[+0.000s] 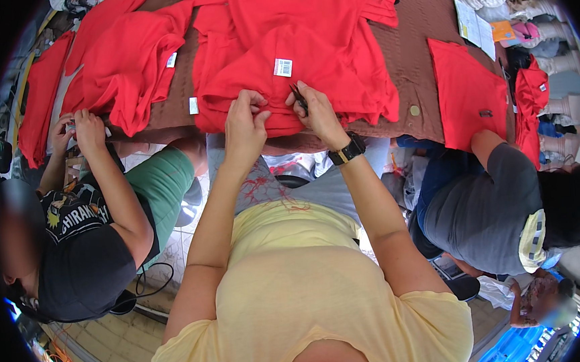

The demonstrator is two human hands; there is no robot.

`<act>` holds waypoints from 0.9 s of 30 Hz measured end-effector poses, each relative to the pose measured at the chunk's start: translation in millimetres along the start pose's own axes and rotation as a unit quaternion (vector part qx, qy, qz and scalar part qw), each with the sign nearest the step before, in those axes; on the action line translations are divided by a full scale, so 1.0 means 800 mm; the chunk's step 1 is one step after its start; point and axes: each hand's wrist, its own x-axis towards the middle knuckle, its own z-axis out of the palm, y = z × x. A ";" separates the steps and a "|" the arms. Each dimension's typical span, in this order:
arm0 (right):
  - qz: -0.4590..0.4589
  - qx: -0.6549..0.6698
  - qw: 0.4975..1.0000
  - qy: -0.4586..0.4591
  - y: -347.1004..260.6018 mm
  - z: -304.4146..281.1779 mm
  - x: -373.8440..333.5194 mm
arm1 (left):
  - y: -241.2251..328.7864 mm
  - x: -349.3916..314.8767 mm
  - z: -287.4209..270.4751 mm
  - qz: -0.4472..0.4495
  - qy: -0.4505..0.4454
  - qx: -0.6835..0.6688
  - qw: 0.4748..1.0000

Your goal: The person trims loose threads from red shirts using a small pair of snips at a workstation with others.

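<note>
A red garment [337, 87] with a white barcode label [283, 67] is spread on the brown-covered table in front of me. My left hand [246, 125] is closed at its near edge, fingers curled and thumb bent in, gripping the red fabric. Just to the right, my right hand [321, 119] is wrapped round small dark thread snips [300, 101]. Their tips point up and away, below the label. A second white tag [193, 106] lies at the left edge of the garment. Red thread ends [263, 186] are scattered over my lap.
More red garments [127, 64] lie to the left, where a co-worker's hands [85, 131] hold a piece. Another co-worker on the right reaches to a red piece [468, 88]. A round disc [415, 111] sits on the brown cover [415, 44]. White papers [474, 28] lie far right.
</note>
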 end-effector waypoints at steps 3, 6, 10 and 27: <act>-0.002 -0.005 1.000 0.004 0.001 0.000 0.001 | 0.028 0.004 0.007 0.051 0.045 0.104 0.992; 0.004 0.004 1.000 -0.006 0.002 -0.002 0.000 | 0.013 0.006 0.017 0.055 0.041 0.145 0.987; 0.007 -0.004 0.999 -0.035 -0.005 -0.003 -0.004 | 0.000 0.002 0.010 -0.018 0.031 0.015 0.999; 0.003 -0.238 0.971 -0.024 0.005 0.014 0.021 | 0.005 -0.003 -0.005 0.029 -0.002 -0.004 1.000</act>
